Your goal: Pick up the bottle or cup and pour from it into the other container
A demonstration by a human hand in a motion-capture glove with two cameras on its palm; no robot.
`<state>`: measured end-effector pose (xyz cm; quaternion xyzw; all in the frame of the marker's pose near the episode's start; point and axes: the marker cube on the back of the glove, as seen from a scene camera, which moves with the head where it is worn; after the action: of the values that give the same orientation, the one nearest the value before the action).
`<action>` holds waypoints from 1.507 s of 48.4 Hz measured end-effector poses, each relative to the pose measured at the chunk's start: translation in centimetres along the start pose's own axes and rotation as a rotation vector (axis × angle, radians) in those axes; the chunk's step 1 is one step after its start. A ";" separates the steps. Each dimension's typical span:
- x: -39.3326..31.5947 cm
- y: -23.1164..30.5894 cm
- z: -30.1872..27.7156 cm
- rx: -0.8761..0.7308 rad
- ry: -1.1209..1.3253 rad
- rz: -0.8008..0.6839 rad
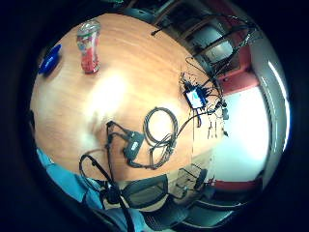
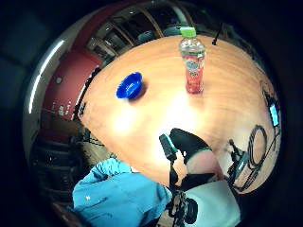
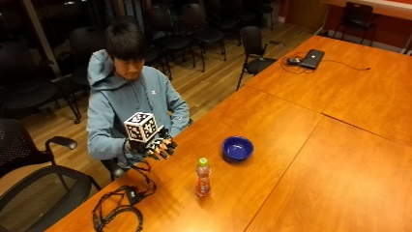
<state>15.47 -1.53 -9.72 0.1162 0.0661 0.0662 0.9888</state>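
Wooden tabletop (image 3: 334, 159), orange-brown, with seams between its sections; dark room behind with rows of chairs.

Count: one bottle (image 3: 203, 177), one blue bowl (image 3: 237, 148), one black adapter box (image 3: 133, 195) with coiled cables, one laptop (image 3: 313, 58) far off on the adjoining section.

Bottle: clear plastic, green cap on, red-orange liquid inside, red label. Standing upright near the person's edge of the tabletop. Bowl sits at about 1 o'clock from the bottle, near but not touching. In the thumb side palm view both show on the wood, the bottle (image 2: 192, 60) upright and the bowl (image 2: 129, 85) well to one side of it.

Hands: the gloved right hand (image 3: 154, 147) is raised in front of the person's chest, over the near tabletop edge, at about 10 o'clock from the bottle. Fingers appear loosely bent and spread; they hold nothing and touch nothing. The other hand cannot be made out.

Little finger side palm view: bottle (image 1: 89, 46) on the wood, adapter box (image 1: 133, 144) with cable loops nearer the person's edge.

Room: bare wood lies between the hand and the bottle, and all round the bowl. Cables lie at about 8 o'clock from the bottle, beside the tabletop's edge.
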 end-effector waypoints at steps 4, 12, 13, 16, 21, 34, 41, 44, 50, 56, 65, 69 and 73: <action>1.5 -0.4 0.0 0.008 -0.005 0.000; 4.2 -1.6 -0.1 0.016 -0.048 -0.006; 4.5 -1.8 -0.2 0.016 -0.054 -0.011; 5.2 -2.3 -0.4 0.010 -0.077 -0.038; 5.3 -2.7 -0.2 0.028 -0.125 -0.085; 5.1 -4.0 1.7 0.013 -0.438 -0.125; 5.2 -5.5 3.2 0.037 -0.639 -0.115; 5.3 -6.2 3.8 0.038 -0.700 -0.111; 5.4 -7.5 5.3 0.014 -0.818 -0.097; 5.0 -9.0 7.1 0.008 -0.909 -0.067; 4.0 -10.4 9.3 -0.022 -0.953 -0.056; 3.7 -11.1 9.6 -0.028 -0.942 -0.059; 3.4 -11.7 9.8 -0.038 -0.934 -0.056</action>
<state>21.60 -14.45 -3.48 0.1138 -0.3843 -0.0186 0.9160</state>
